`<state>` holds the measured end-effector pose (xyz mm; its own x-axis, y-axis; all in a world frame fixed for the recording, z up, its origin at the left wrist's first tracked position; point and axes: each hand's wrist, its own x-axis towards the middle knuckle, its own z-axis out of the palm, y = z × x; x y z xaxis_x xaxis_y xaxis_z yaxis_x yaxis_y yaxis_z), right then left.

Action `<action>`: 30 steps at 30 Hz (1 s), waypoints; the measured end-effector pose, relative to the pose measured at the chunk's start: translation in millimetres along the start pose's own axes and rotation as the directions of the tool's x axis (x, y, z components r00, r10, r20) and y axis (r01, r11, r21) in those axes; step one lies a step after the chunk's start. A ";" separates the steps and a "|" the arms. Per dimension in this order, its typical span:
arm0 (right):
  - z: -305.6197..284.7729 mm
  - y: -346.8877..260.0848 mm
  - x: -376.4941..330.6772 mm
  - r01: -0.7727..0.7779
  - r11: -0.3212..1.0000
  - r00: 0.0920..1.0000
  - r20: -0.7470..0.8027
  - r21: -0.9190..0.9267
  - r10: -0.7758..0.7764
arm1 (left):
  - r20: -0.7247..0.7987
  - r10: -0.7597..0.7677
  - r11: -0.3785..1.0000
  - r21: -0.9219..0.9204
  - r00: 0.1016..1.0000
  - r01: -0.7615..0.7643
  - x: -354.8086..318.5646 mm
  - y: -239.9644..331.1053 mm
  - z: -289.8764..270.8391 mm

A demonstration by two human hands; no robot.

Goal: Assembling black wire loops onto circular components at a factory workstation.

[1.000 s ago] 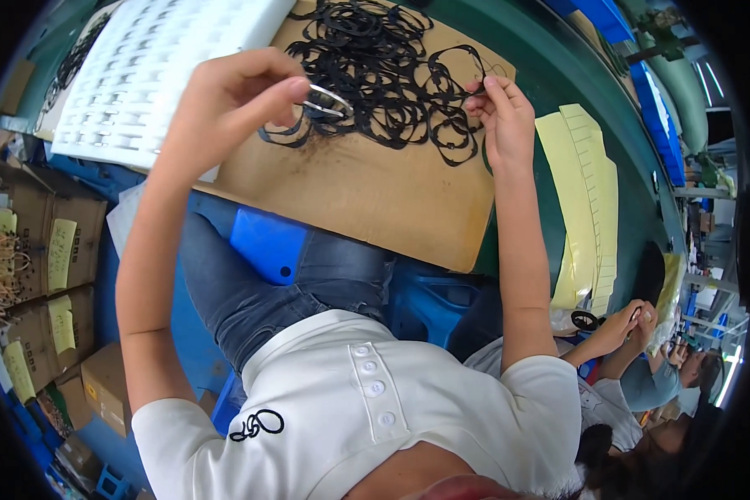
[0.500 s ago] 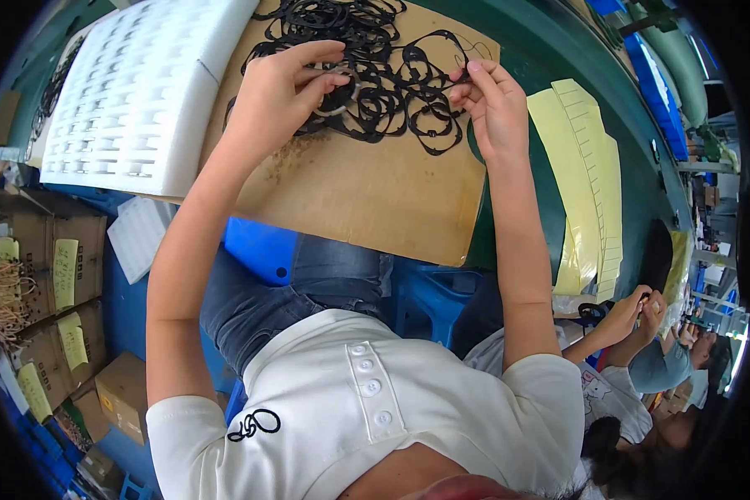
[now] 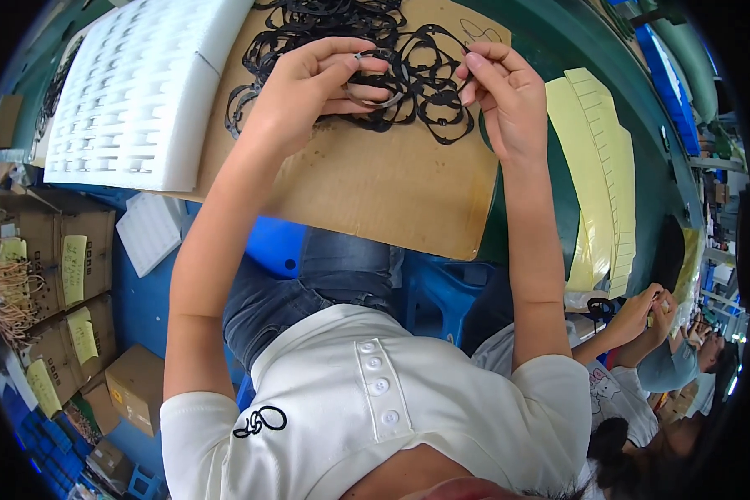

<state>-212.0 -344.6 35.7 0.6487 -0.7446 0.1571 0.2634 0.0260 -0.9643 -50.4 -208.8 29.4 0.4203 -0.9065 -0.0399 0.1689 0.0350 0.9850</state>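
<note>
A heap of black ring-shaped parts (image 3: 329,23), thin and loop-like with small tabs, lies on a brown cardboard sheet (image 3: 375,196). Over the heap, my left hand (image 3: 304,93) has its thumb and fingers bent round a greyish ring (image 3: 383,103), with some fingers passing through or behind it. My right hand (image 3: 510,100), at the right end of the heap, pinches a thin black strip (image 3: 452,35) between thumb and fingertips. That strip curves back toward the loops; whether it joins the ring at my left hand cannot be told.
White foam trays (image 3: 133,100) with rows of slots are stacked at the left. Yellow paper sheets (image 3: 596,167) lie on the green table at the right. Beyond them a co-worker's hands (image 3: 646,321) hold something small. Cartons (image 3: 54,267) stand at the lower left.
My left hand has moved right, closer to my right hand, and the grey ring has come along with it. My right hand has shifted slightly right, still pinching.
</note>
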 end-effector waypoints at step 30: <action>4.6 -1.6 -3.2 -0.006 0.986 0.991 0.127 -0.164 0.028 | 0.166 -0.047 0.929 -0.356 0.985 0.104 -9.9 -17.7 18.6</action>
<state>-211.2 -339.2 37.7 0.7413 -0.6527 0.1562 0.1383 -0.0791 -0.9872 -74.1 -208.3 15.4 0.2578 -0.9645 -0.0577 0.5182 0.0877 0.8508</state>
